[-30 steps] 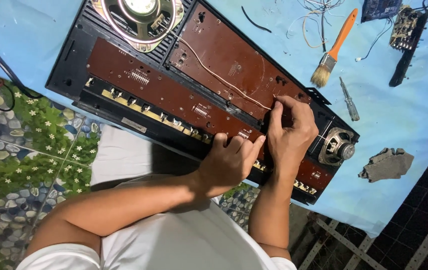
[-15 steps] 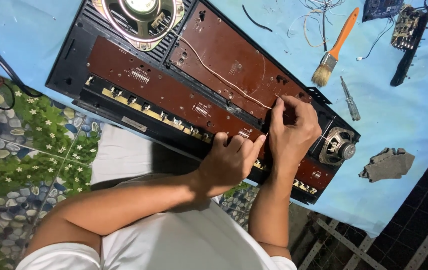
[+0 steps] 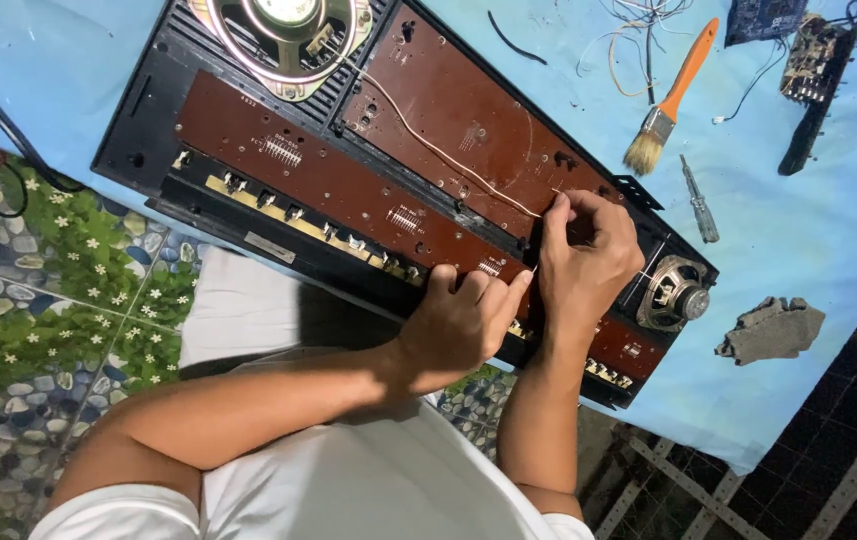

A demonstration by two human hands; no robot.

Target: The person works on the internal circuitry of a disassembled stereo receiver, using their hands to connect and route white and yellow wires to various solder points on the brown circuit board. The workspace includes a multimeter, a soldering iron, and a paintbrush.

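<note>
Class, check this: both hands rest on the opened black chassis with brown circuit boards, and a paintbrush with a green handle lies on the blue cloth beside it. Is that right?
Not quite. The head view shows the paintbrush has an orange handle, not green. The rest holds: left hand and right hand rest on the black chassis with brown circuit boards, on the blue cloth.

Both hands (image 3: 524, 300) rest on brown circuit board (image 3: 369, 185); paintbrush (image 3: 671, 100) nearby

My right hand (image 3: 584, 262) is boxed in: my left hand (image 3: 464, 320) touches it on one side, the small speaker (image 3: 677, 293) sits just beside the other. Beyond my fingertips the brown board (image 3: 459, 120) lies flat and open. Farther right, a screwdriver (image 3: 698, 200) and brush (image 3: 671, 98) lie on the blue cloth (image 3: 829, 240).
</note>
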